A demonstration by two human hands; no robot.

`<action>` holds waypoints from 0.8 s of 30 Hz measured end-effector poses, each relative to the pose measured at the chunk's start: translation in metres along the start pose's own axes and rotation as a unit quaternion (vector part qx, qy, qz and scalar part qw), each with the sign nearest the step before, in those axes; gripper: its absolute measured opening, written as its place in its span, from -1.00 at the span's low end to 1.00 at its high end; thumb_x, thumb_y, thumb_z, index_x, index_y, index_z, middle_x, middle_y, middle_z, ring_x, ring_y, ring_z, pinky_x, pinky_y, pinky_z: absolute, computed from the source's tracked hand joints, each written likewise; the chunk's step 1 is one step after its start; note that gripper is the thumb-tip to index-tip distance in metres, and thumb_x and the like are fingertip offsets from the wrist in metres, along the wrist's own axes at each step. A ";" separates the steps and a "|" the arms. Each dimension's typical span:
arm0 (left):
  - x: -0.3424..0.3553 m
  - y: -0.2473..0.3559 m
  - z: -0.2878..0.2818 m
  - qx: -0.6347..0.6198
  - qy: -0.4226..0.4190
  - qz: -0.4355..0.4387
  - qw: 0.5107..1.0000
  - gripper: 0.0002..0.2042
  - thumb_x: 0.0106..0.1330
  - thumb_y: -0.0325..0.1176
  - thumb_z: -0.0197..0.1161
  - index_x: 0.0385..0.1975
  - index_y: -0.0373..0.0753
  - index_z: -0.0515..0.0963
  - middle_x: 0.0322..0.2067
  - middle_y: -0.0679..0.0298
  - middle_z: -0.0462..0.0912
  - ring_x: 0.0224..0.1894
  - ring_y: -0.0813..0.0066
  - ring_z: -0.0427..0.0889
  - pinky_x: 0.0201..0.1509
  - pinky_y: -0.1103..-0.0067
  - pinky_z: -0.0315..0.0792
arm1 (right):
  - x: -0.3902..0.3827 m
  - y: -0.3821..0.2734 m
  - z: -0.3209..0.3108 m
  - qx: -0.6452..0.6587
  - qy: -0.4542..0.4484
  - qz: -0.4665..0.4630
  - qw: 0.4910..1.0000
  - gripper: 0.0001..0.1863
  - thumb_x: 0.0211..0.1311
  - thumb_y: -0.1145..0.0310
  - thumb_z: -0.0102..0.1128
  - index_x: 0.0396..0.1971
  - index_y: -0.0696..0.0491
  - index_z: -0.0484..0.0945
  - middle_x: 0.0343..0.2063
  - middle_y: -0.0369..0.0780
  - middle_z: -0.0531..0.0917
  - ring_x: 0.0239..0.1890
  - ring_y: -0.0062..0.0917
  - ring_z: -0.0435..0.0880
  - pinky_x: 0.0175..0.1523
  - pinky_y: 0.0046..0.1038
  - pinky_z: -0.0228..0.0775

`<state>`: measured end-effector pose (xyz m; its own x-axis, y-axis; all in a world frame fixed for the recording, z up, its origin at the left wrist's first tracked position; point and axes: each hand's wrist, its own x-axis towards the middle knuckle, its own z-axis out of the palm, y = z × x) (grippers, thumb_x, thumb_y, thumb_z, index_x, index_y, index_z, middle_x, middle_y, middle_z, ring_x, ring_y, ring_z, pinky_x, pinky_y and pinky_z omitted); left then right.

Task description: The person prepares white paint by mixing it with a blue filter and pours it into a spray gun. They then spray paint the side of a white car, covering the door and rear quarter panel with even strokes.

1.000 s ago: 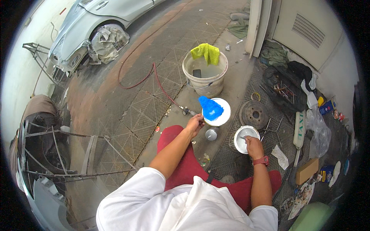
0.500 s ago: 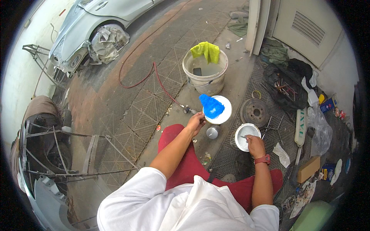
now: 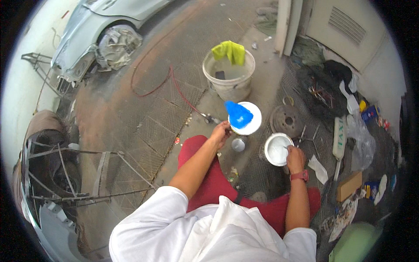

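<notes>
My left hand is closed on the edge of a round white lid, which carries a bright blue mass. My right hand is closed on a thin stick or blade reaching into a white tub of whitish material. A small silver can stands between the lid and the tub. Just beyond the tub lies a rusty metal disc.
A bucket with a yellow-green cloth stands ahead; a red hose crosses the grated floor. A pale car is upper left, a metal frame left, bags and a cardboard box right.
My left hand and the lid have risen slightly in the picture. My right hand has moved a little up and right at the tub. The whole view has shifted slightly.
</notes>
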<state>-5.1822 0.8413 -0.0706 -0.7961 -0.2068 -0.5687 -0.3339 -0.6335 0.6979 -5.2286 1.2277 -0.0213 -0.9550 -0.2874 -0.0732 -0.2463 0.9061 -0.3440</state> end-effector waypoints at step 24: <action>-0.002 0.009 0.003 0.019 -0.023 -0.013 0.999 -0.86 0.63 -0.32 0.09 0.01 -0.15 0.55 -0.10 0.46 0.63 -0.13 0.62 0.53 -0.02 0.63 0.46 | -0.002 -0.011 0.000 0.010 -0.018 0.046 0.999 -0.66 0.49 0.20 0.05 -0.17 0.10 0.74 -0.27 0.10 0.76 -0.18 0.07 0.76 -0.03 0.05 0.58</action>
<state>-5.1849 0.8379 -0.0613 -0.8087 -0.1562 -0.5671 -0.3729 -0.6094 0.6997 -5.2239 1.2186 -0.0176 -0.9669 -0.2145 -0.1384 -0.1542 0.9228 -0.3531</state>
